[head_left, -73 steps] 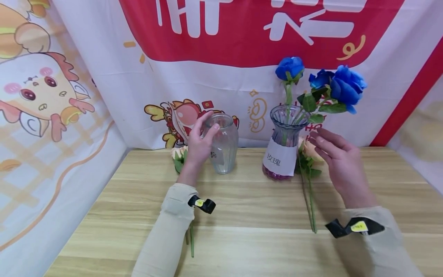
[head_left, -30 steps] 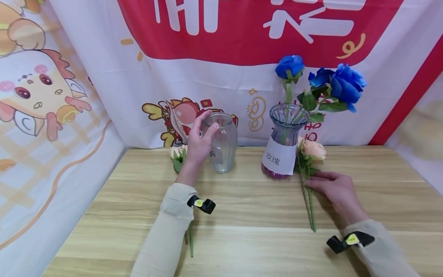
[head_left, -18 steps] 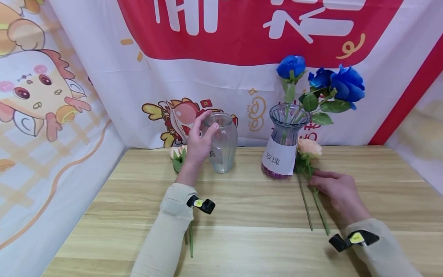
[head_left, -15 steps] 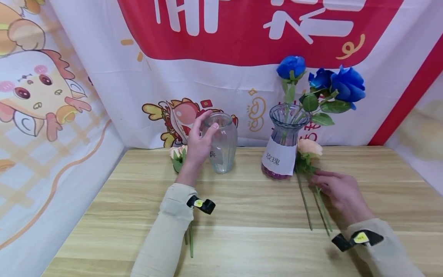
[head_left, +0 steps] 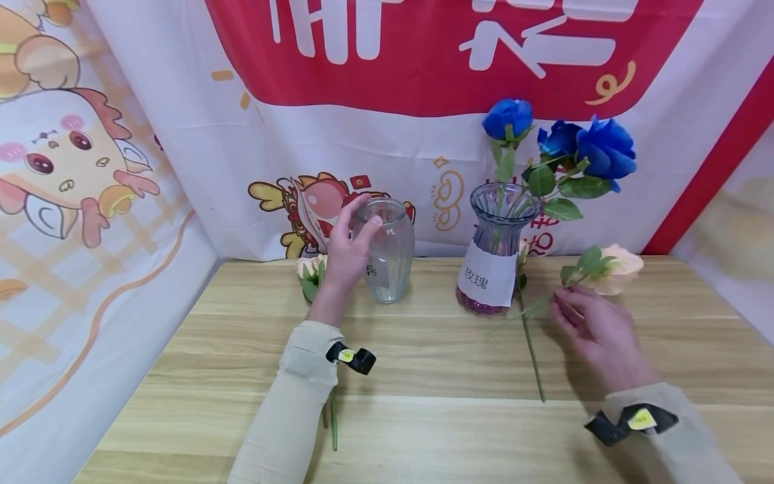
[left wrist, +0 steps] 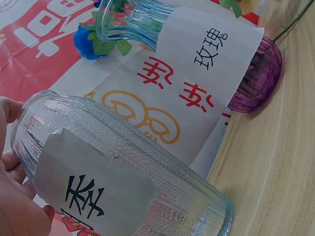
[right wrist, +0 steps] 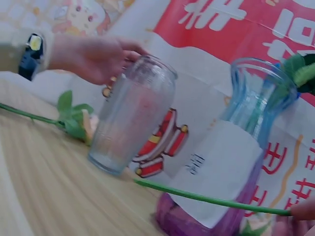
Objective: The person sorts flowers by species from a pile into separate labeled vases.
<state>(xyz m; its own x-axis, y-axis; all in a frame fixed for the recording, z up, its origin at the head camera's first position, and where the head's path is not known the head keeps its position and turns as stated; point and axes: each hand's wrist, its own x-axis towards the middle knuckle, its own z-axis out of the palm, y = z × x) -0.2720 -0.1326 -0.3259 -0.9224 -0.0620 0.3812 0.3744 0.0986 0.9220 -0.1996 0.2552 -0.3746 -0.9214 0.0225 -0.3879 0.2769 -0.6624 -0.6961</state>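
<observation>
Staged booth: cartoon banner backdrop (head_left: 387, 121), wooden table (head_left: 423, 417).

A green stem (right wrist: 211, 199) is pinched by fingertips (right wrist: 302, 210) at the lower right and is carried across a labelled blue-violet vase (right wrist: 236, 162). A clear glass vase (right wrist: 130, 115) is gripped by the other hand (right wrist: 93, 56) (flower (right wrist: 74, 120) lying beside it).

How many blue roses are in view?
3, all in the tinted vase: one upright at the left, two leaning right. Others may hide behind them.
</observation>
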